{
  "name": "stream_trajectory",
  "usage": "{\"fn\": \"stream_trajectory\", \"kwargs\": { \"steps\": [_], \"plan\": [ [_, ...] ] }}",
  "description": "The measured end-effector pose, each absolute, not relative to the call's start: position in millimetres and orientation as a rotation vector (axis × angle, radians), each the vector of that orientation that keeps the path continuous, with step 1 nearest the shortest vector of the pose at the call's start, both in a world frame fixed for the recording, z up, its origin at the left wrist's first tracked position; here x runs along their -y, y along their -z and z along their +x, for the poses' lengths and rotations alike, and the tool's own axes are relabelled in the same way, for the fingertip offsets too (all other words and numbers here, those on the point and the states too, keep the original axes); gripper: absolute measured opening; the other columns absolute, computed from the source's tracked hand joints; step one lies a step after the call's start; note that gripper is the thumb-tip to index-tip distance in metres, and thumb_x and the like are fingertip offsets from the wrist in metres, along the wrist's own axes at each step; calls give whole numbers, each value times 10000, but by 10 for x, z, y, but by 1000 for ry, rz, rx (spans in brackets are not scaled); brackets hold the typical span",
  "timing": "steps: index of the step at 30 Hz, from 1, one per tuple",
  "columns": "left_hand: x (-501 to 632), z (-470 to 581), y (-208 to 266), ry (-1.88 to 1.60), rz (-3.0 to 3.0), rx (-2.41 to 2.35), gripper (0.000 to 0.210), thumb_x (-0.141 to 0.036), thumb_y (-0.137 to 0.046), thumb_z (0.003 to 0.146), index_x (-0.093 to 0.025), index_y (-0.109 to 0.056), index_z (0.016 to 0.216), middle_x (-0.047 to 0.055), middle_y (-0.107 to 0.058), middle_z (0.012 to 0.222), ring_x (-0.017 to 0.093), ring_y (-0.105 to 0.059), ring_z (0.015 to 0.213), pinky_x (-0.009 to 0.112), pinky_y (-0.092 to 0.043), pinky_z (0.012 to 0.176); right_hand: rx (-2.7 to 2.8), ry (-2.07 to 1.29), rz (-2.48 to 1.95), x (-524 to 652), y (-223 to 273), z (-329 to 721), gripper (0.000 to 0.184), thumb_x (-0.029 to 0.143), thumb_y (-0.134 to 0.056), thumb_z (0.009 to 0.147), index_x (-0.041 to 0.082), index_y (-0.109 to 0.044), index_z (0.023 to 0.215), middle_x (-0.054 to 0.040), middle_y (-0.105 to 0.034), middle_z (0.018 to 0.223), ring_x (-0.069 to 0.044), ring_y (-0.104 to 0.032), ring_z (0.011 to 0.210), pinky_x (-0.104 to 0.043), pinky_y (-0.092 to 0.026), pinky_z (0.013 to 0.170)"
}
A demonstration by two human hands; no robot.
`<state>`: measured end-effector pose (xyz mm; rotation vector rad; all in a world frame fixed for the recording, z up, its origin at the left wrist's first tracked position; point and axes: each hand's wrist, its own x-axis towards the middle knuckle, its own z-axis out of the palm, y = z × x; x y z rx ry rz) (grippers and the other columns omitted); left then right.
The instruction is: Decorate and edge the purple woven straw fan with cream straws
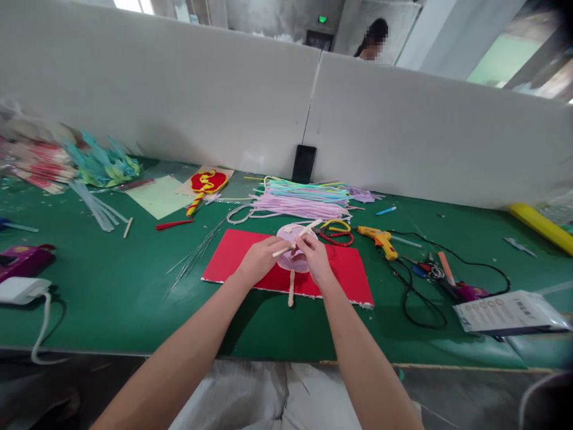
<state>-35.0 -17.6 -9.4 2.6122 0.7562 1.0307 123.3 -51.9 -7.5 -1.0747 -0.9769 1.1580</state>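
A green table (111,298) ran the width of the view, backed by white partitions (179,89). On it lay a red sheet (349,278), and behind that a heap of pastel pipe cleaners (299,200), loose on the table rather than in any box. A yellow glue gun (380,240) sat to the right with its black cord (412,304) trailing forward, near a white packet (510,310). No open container showed; what the packet held could not be told.

Over the red sheet both hands worked a small pale fan (298,260), a round lilac disc with a cream stem hanging toward the table edge. The left hand (257,260) had its fingers pinched on a cream pipe cleaner (298,236) that crossed the disc; the right hand (316,257) had its fingers closed on the disc's rim and the same strand.

The fan looked light and easily crushed, the strand soft and bendable, so a grip at the stem or the rim would likely suit best.
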Motion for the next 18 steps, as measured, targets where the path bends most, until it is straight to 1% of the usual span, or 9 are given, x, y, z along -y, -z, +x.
{"fn": "stream_trajectory", "kwargs": {
  "steps": [6,12,18],
  "plan": [
    [170,-340,101,-1014,2607,-736,245,-177,-407,887,-203,-619,1006,69,-648,998,166,-613,916,274,-491,803,1050,-1125,-1086,506,71,1248,316,504,-652,668,216,-540,604,32,-531,519,-139,-521,470,-282,-464,433],
    [173,-345,83,-983,2541,-738,221,-210,-424,888,-210,-631,965,58,-657,951,160,-613,887,271,-481,801,1083,-1117,-1114,498,53,1250,349,531,-654,650,222,-517,563,32,-517,477,-139,-495,433,-288,-435,420],
    [219,-287,30,-1017,2369,-850,160,-275,-474,874,-197,-592,949,28,-668,888,142,-623,811,230,-485,718,1066,-1041,-1140,515,11,1235,346,548,-633,666,220,-542,607,36,-511,496,-115,-463,414,-263,-407,409]
  ]
}}
